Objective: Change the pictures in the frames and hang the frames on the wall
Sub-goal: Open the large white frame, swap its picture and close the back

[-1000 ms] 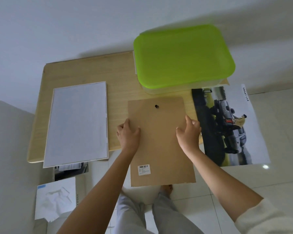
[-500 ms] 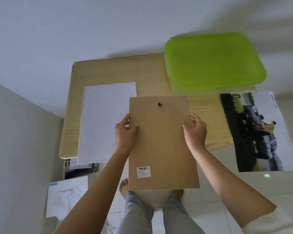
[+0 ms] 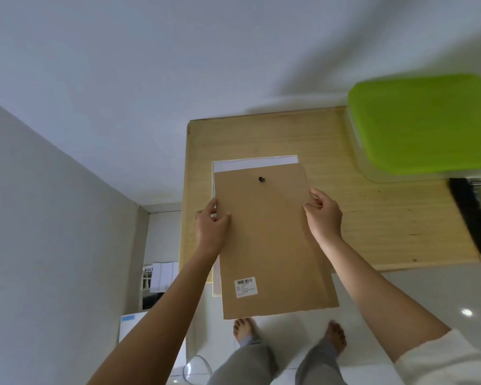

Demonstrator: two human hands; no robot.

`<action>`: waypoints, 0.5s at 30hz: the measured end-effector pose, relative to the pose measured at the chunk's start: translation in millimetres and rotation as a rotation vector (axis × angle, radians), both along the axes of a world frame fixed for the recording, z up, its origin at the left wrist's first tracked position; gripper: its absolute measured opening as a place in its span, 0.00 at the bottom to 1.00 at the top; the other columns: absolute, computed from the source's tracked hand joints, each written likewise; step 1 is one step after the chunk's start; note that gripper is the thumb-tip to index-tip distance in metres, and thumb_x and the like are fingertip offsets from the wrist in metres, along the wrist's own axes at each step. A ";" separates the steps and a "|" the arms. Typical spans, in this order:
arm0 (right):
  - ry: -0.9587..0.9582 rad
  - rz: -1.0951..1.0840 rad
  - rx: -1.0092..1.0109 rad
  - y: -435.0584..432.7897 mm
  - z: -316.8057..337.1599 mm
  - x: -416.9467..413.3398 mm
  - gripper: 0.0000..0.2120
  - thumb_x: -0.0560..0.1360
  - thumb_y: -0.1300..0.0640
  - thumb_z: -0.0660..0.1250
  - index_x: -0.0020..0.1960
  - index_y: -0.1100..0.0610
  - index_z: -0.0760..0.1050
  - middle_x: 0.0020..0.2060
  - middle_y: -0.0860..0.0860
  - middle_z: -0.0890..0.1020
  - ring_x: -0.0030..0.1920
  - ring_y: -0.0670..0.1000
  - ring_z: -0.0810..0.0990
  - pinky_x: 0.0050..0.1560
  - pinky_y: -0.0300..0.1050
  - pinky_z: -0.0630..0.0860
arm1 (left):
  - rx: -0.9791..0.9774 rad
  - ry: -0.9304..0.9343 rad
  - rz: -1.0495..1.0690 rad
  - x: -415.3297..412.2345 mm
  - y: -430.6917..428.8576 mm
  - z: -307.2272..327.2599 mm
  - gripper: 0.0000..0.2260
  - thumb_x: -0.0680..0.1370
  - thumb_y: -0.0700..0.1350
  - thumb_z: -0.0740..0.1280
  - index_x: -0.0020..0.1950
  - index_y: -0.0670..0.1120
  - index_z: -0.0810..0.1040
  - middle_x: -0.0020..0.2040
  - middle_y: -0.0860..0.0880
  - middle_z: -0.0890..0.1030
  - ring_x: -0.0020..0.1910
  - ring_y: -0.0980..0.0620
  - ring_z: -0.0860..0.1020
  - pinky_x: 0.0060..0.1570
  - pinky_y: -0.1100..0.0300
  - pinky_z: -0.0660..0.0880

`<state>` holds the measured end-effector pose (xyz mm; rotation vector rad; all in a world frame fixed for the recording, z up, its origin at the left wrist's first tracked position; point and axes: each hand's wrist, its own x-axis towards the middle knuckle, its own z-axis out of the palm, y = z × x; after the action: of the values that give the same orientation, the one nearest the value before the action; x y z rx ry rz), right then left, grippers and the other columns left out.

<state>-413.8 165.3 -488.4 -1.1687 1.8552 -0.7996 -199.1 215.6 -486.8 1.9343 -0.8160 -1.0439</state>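
Between fingers of left hand [image 3: 211, 227] and right hand [image 3: 325, 216] pinching its long edges, the thin brown rectangular fibreboard backing [image 3: 270, 245] hangs over a white frame [image 3: 254, 162], likely light, stiff, best gripped mid-edge.

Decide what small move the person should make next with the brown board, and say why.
Probably nudge the backing board a little away and leftward, squaring it over the white frame before lowering it. The left hand and right hand pinch its side edges, it sits slightly skewed, and white strips show past its top and left edges.
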 end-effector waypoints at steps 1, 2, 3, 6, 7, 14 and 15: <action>0.005 -0.001 0.002 -1.5 -0.5 2.9 0.20 0.74 0.64 0.62 0.65 0.54 0.72 0.56 0.59 0.76 0.51 0.50 0.74 0.52 0.38 0.66 | 0.009 -0.015 -0.004 2.4 -1.6 0.6 0.23 0.74 0.42 0.67 0.70 0.49 0.69 0.60 0.44 0.72 0.50 0.47 0.77 0.53 0.48 0.77; 0.011 -0.003 0.007 -2.9 -1.3 5.3 0.20 0.74 0.64 0.62 0.65 0.54 0.72 0.56 0.59 0.76 0.52 0.51 0.75 0.53 0.38 0.67 | 0.024 -0.027 -0.004 4.2 -3.1 1.3 0.23 0.75 0.42 0.67 0.70 0.49 0.68 0.59 0.46 0.71 0.50 0.48 0.76 0.54 0.49 0.76; 0.017 -0.003 0.010 -4.5 -2.8 7.8 0.20 0.74 0.64 0.63 0.65 0.55 0.72 0.55 0.59 0.76 0.52 0.52 0.75 0.54 0.38 0.67 | 0.042 -0.033 -0.004 5.9 -4.6 1.1 0.23 0.76 0.43 0.66 0.70 0.49 0.68 0.58 0.48 0.69 0.50 0.49 0.75 0.55 0.50 0.76; 0.039 0.009 0.011 -8.4 -6.6 13.9 0.21 0.73 0.64 0.64 0.65 0.55 0.72 0.54 0.59 0.76 0.54 0.53 0.75 0.53 0.39 0.68 | 0.069 -0.032 -0.035 10.6 -9.1 -1.3 0.24 0.77 0.42 0.64 0.72 0.47 0.64 0.57 0.49 0.65 0.51 0.51 0.72 0.56 0.54 0.74; 0.050 0.016 0.004 -9.4 -7.9 15.4 0.21 0.72 0.64 0.64 0.65 0.55 0.73 0.53 0.59 0.77 0.54 0.54 0.75 0.52 0.39 0.68 | 0.071 -0.045 -0.059 11.6 -10.1 -1.4 0.24 0.77 0.42 0.64 0.73 0.47 0.63 0.56 0.49 0.64 0.52 0.51 0.72 0.57 0.54 0.73; 0.230 0.075 -0.026 -1.0 -10.2 24.2 0.22 0.74 0.62 0.64 0.67 0.56 0.70 0.51 0.54 0.67 0.58 0.57 0.68 0.60 0.41 0.65 | 0.120 -0.377 -0.253 14.6 -10.2 -7.6 0.28 0.77 0.50 0.63 0.74 0.51 0.57 0.61 0.46 0.62 0.63 0.46 0.62 0.66 0.49 0.59; 0.245 0.097 -0.035 1.1 -10.2 24.1 0.22 0.74 0.62 0.64 0.68 0.56 0.69 0.53 0.55 0.67 0.59 0.56 0.67 0.60 0.39 0.64 | 0.127 -0.429 -0.281 14.4 -8.6 -8.0 0.28 0.77 0.52 0.62 0.75 0.51 0.55 0.63 0.46 0.61 0.64 0.46 0.61 0.65 0.49 0.58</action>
<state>-389.7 166.5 -498.5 -1.4212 1.9697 -0.6606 -184.8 206.9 -494.8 2.2358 -1.3171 -0.8629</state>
